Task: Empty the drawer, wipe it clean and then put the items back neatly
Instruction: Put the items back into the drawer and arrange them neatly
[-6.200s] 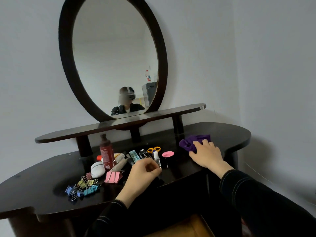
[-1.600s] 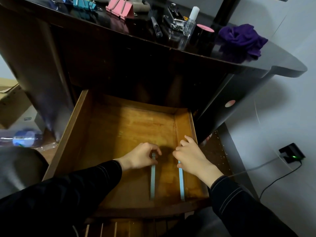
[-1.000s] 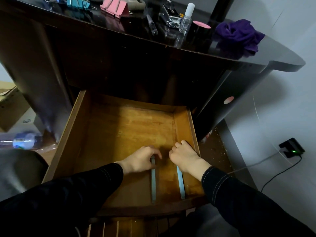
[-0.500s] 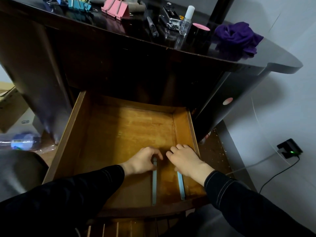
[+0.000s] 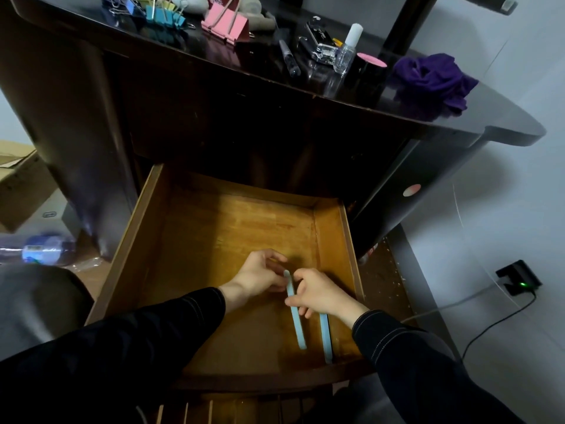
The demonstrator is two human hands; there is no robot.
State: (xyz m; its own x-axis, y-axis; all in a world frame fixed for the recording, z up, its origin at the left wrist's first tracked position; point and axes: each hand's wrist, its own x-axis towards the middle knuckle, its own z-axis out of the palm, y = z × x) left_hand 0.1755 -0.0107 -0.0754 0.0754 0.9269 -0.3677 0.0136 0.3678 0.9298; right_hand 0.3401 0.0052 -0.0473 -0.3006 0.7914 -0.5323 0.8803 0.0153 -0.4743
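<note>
The wooden drawer (image 5: 214, 228) stands pulled out under the dark dressing table (image 5: 489, 127). Two pale blue nail files lie lengthways near its right front corner. The left file (image 5: 296, 319) is tilted, and my right hand (image 5: 321, 293) pinches its upper part. My left hand (image 5: 260, 275) touches the same file's top end with curled fingers. The right file (image 5: 324, 335) lies along the drawer's right wall, partly hidden under my right wrist. On the table top sit a purple cloth (image 5: 434, 81), coloured binder clips (image 5: 162, 13), pink clips (image 5: 224, 22) and a clear bottle (image 5: 347, 53).
A black jar with a pink lid (image 5: 368, 67), a pen (image 5: 289, 59) and a metal clip (image 5: 321, 44) also lie on the table top. A cardboard box (image 5: 18, 185) and a plastic bottle (image 5: 42, 250) are on the floor left. A charger (image 5: 516, 276) with cable hangs on the right wall.
My right hand has left the right file and now pinches the left one, which has shifted right and tilted. My left hand stays at that file's top end.
</note>
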